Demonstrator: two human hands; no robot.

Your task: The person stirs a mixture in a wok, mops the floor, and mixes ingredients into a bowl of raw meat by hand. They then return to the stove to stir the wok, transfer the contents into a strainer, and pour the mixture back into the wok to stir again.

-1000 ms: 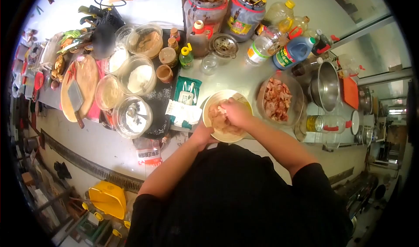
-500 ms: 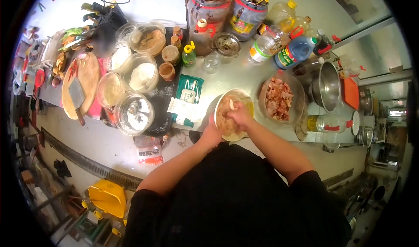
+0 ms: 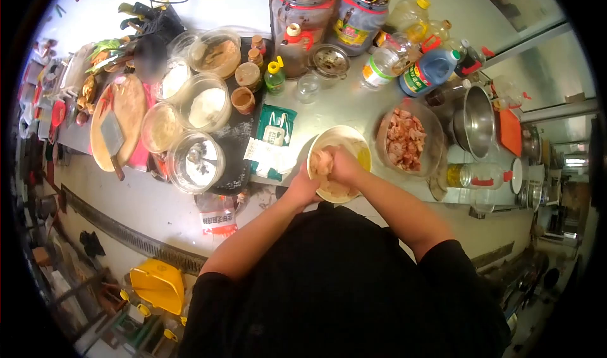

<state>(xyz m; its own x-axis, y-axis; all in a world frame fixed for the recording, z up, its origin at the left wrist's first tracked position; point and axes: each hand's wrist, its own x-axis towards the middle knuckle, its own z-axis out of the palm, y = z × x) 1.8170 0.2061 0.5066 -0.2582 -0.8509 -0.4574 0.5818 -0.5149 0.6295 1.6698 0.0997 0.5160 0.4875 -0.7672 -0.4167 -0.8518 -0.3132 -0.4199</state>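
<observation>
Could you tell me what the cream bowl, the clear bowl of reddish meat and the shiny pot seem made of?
The cream round bowl: opaque, dull rim, so plastic or ceramic; I cannot tell which. The clear round bowl of reddish meat: see-through wall, glass or plastic. The shiny grey pot: likely stainless steel, with bright reflections inside.

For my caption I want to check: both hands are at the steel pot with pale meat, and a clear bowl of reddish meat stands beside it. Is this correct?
Only the vessel is wrong: the head view shows the left hand and right hand at a cream bowl, not the steel pot. The rest is right.
</observation>
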